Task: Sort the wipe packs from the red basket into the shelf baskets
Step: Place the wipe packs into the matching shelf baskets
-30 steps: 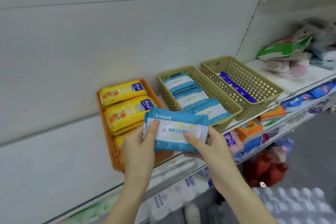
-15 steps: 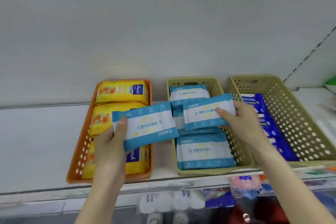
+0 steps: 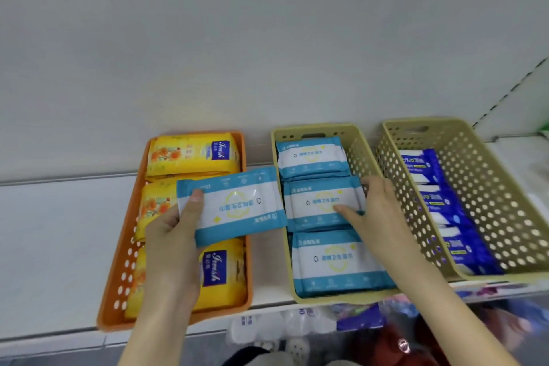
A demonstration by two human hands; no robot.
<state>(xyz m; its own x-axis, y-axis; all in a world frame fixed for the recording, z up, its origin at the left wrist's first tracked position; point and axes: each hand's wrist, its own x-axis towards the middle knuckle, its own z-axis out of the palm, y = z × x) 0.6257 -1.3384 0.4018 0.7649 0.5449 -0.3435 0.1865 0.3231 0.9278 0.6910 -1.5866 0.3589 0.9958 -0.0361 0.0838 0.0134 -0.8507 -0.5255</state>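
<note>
My left hand [image 3: 172, 246] grips a blue-and-white wipe pack [image 3: 237, 208] by its left end and holds it above the orange basket [image 3: 118, 276]. My right hand [image 3: 377, 211] is inside the middle beige basket [image 3: 312, 128]. Its thumb lies on top of the middle blue-and-white pack [image 3: 318, 202] and its fingers curl round that pack's right edge. This pack lies flat between two other packs of the same kind, at the basket's back [image 3: 310, 157] and front [image 3: 332, 261].
The orange basket holds several yellow packs [image 3: 190, 154]. The right beige basket [image 3: 490, 187] holds dark blue packs [image 3: 445, 211] along its left side. All baskets stand on a white shelf [image 3: 59, 232] against a white back wall. Blurred goods and something red [image 3: 401, 345] lie below.
A second ago both hands held the packs together in front of the orange basket. My right hand has since carried one pack into the middle beige basket and lowered it flat, while the left keeps its pack.
</note>
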